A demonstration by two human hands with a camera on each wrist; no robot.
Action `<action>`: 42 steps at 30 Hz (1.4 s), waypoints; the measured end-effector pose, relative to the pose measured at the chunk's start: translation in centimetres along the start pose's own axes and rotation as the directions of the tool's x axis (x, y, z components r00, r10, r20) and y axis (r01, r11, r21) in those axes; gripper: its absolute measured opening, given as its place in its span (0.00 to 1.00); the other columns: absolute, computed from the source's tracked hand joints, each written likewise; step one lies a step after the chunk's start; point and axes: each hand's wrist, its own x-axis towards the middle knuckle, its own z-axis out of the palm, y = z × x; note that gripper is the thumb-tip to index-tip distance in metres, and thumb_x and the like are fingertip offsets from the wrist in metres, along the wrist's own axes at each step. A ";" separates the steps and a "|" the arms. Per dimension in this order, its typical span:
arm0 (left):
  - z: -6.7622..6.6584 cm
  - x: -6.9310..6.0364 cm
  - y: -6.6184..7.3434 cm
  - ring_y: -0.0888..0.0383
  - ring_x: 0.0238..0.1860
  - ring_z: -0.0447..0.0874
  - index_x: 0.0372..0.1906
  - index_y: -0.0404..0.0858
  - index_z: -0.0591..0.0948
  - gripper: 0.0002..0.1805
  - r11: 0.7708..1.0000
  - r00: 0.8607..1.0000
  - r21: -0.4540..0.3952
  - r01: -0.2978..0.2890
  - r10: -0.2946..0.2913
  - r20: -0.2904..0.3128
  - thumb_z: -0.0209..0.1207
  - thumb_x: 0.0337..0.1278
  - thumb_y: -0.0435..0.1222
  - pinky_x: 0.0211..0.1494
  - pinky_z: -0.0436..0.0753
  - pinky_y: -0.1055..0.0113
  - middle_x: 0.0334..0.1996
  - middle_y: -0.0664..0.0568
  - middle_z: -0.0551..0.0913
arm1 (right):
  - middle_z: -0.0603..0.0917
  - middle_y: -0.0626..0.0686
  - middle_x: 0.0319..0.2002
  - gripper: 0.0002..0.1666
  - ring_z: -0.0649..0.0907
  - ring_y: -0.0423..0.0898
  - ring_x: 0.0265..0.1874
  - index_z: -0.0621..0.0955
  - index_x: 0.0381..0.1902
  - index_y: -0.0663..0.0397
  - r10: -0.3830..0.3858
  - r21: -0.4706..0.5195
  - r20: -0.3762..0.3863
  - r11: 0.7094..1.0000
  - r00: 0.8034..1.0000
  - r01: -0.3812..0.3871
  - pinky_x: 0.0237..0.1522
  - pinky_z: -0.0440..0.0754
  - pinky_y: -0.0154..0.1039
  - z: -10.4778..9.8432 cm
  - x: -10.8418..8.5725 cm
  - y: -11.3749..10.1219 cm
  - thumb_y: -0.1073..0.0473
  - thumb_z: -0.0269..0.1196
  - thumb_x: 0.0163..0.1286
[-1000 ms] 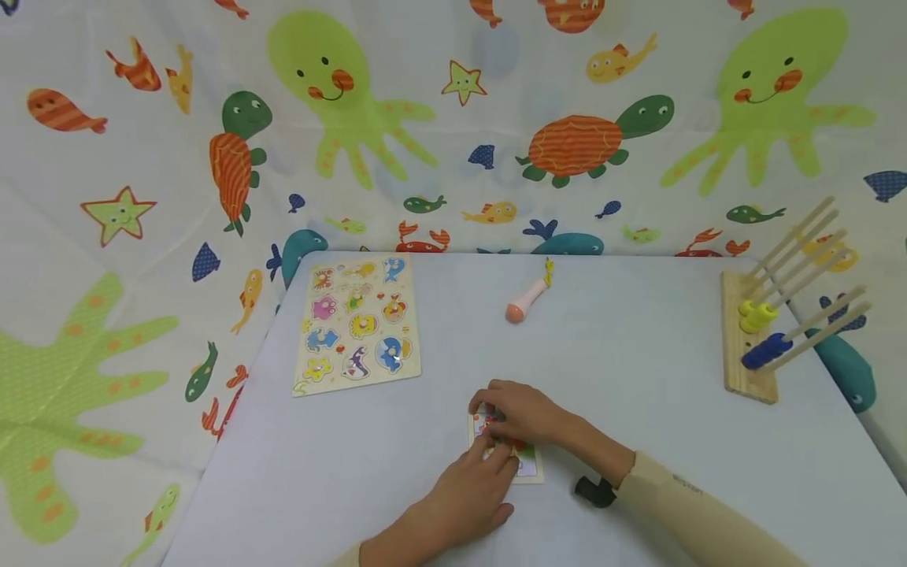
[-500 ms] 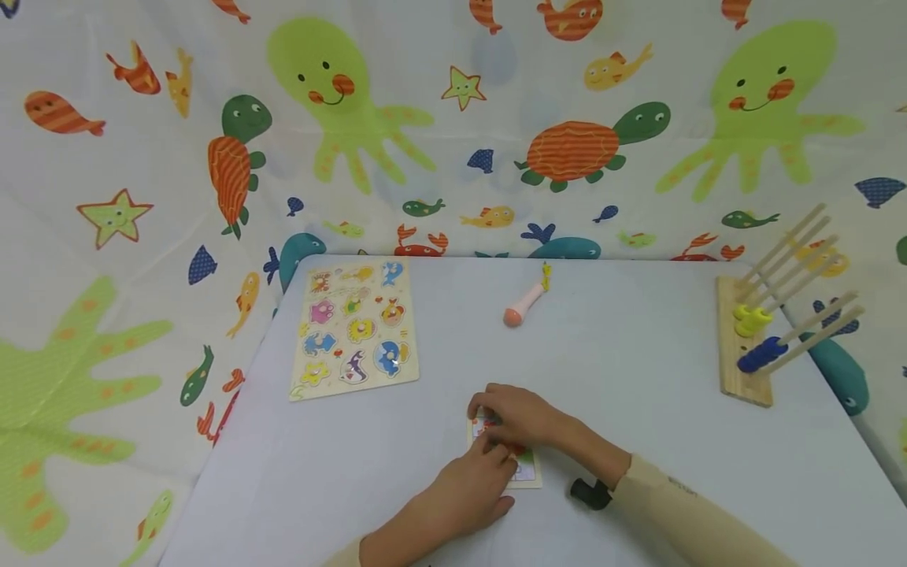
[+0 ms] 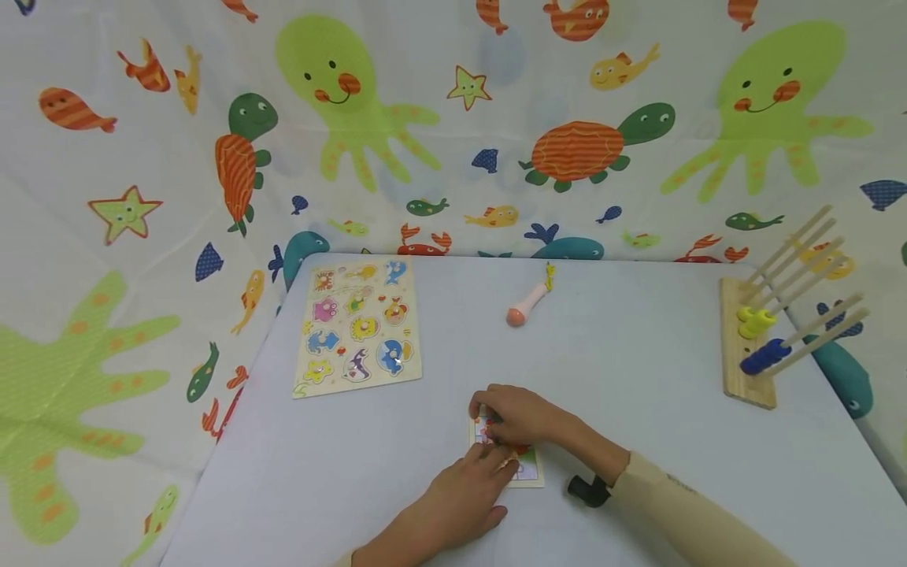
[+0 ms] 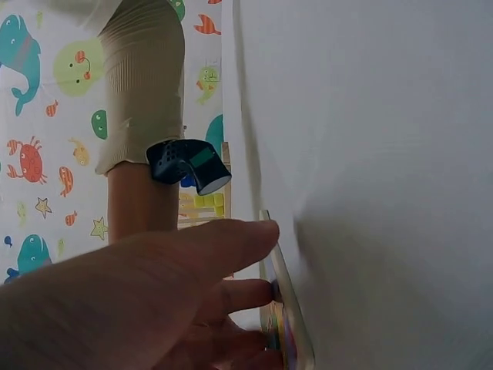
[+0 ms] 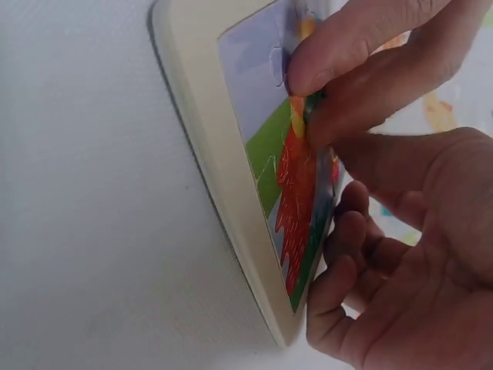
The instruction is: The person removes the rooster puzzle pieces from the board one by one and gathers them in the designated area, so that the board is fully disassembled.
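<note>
A small framed jigsaw puzzle [image 3: 527,475] lies on the table, with a red, green and lilac picture [image 5: 296,208]. My left hand [image 3: 468,492] rests over its near left part, and its fingertips touch the picture. In the left wrist view the left thumb [image 4: 231,247] stretches out straight past the board's edge. My right hand [image 3: 520,413] curls over the far end of the board, its fingers [image 5: 343,277] at the rim and the thumb reaching in beside the left fingertips. The hands cover much of the picture; whether a loose piece lies beneath them is hidden.
A peg puzzle board [image 3: 357,327] with sea animals lies at the back left. Behind the hands is a pink microphone-shaped toy [image 3: 527,305]. At the right stands a wooden peg rack [image 3: 749,346] with yellow and blue pieces. A printed cloth [image 3: 418,118] hangs behind the table.
The left hand's fingers have shifted slightly on the puzzle. The right hand stays almost where it was, and the head view has moved a little.
</note>
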 end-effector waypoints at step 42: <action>0.0 1.0 0.9 0.52 0.53 0.69 0.57 0.49 0.75 0.30 0.993 0.992 0.059 0.105 -0.109 0.071 0.65 0.54 0.58 0.45 0.78 0.67 0.67 0.40 0.69 | 0.82 0.41 0.30 0.06 0.79 0.42 0.31 0.84 0.37 0.40 0.184 0.351 -0.094 0.926 0.979 -0.140 0.33 0.78 0.38 -0.7 -1.2 1.9 0.60 0.64 0.67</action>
